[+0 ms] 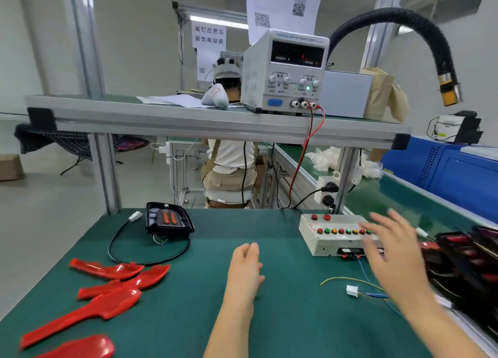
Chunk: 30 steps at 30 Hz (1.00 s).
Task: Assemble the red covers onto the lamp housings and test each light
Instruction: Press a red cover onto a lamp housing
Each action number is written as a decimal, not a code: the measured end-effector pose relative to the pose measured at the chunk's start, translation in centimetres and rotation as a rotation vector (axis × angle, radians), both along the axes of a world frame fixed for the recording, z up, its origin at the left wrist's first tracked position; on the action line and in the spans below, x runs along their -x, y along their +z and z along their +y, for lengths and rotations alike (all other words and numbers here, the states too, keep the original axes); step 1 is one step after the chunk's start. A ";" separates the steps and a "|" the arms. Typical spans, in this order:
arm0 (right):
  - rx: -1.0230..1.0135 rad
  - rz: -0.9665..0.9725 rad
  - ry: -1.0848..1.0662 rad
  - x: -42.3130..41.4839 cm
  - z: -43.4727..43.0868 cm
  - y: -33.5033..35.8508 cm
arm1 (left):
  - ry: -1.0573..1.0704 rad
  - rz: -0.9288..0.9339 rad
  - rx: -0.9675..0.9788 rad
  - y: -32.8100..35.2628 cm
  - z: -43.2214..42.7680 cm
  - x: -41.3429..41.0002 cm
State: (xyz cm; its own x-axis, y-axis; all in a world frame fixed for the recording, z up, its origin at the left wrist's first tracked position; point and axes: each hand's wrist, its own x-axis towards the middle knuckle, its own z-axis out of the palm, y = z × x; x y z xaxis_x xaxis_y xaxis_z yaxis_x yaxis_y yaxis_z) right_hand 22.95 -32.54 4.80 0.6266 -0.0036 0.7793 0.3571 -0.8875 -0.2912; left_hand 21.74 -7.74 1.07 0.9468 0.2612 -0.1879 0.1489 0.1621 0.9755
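Red covers (107, 270) on green mat (204, 250); black, possibly red-lensed housings (463, 260).

A grey shelf (188, 120) spans the bench, carrying loose papers (172, 100), a white glove (215, 96) and a brown bag (382, 93). A black ribbed hose (404, 15) arches over its right end — yellow nozzle pointing down. Beyond, a person (231, 163) faces away — a sign (208, 34) hangs above. A blue machine (444, 169) stands far right.

The hanging sign (209, 35) reads 尾灯后壳与装饰框组装; the power supply (285, 72) knobs say CURRENT and VOLTAGE.
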 end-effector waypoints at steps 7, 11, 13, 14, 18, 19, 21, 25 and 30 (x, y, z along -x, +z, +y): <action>0.080 0.670 0.363 0.0 13.1 -7.7 | 0.620 0.006 -0.308 2.8 9.7 -5.1; 0.100 0.741 0.371 0.3 14.0 -9.7 | 0.774 0.132 -0.397 2.1 16.1 -7.1; 0.098 0.756 0.346 0.4 13.6 -10.0 | 0.714 0.230 -0.404 1.2 18.5 -8.2; 0.091 0.764 0.339 0.3 13.5 -10.2 | 0.676 0.254 -0.367 0.7 19.5 -8.9; 0.109 0.772 0.333 0.3 13.6 -10.3 | 0.498 0.180 -0.102 -0.9 21.0 -10.3; 0.115 0.771 0.330 0.3 13.6 -10.3 | 0.474 0.164 -0.062 -0.9 21.1 -10.5; 0.121 0.775 0.326 0.3 13.5 -10.4 | 0.444 0.147 -0.034 -1.0 21.2 -10.5; 0.149 0.788 0.316 0.4 13.5 -10.3 | 0.441 0.211 -0.004 -1.3 21.4 -10.6; 0.169 0.794 0.310 0.3 13.7 -10.0 | 0.484 0.116 0.294 -1.5 21.2 -11.4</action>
State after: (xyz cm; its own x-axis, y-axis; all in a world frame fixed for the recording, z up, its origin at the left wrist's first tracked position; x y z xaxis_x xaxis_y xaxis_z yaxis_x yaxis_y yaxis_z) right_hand 22.63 -18.88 -5.21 0.9386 0.3341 0.0859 0.3374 -0.8376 -0.4295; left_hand 33.12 13.46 -0.39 0.7014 0.5809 -0.4130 0.0932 0.4997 0.8612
